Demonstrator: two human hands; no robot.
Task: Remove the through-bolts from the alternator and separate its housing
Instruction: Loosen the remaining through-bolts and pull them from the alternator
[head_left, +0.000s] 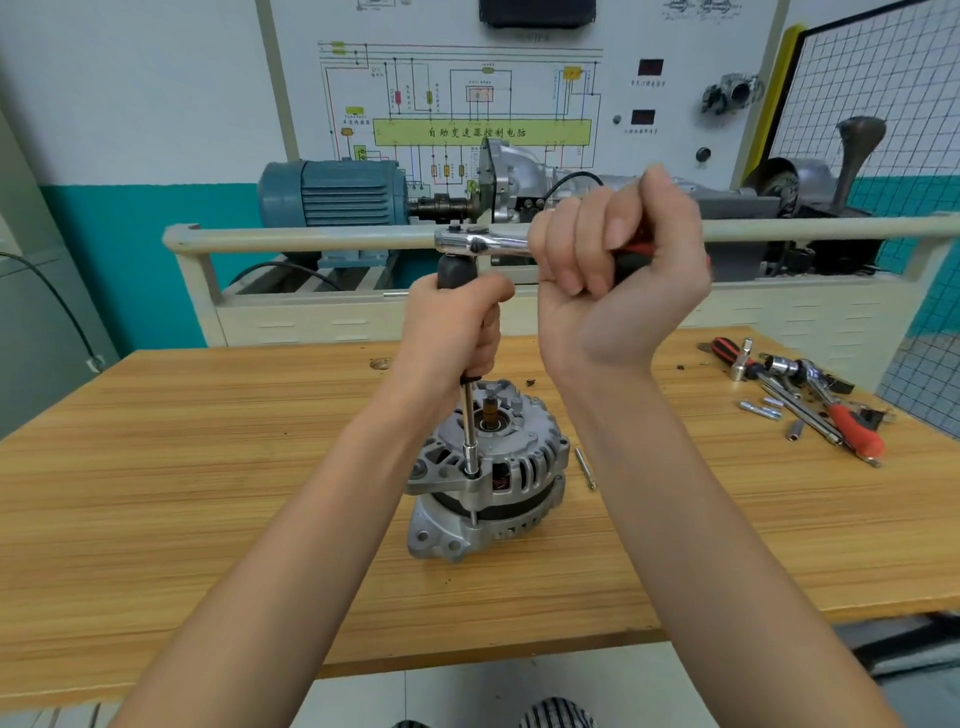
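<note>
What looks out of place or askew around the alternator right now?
Little stands out. One loose bolt lies on the table just right of the alternator, near the right forearm, where it could get knocked. The extension stands near upright on its bolt; alternator sits level.

The cast-metal alternator (485, 470) is silver-grey with a black middle band. The wood-grain worktop (208, 467) is honey-yellow with streaks. The chrome ratchet wrench (483, 243) has a red-and-black grip.

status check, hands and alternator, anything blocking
Left hand grips the extension bar, right hand grips the ratchet. Socket seated on a through-bolt, alternator upright, housing still joined. Nothing blocking.
</note>
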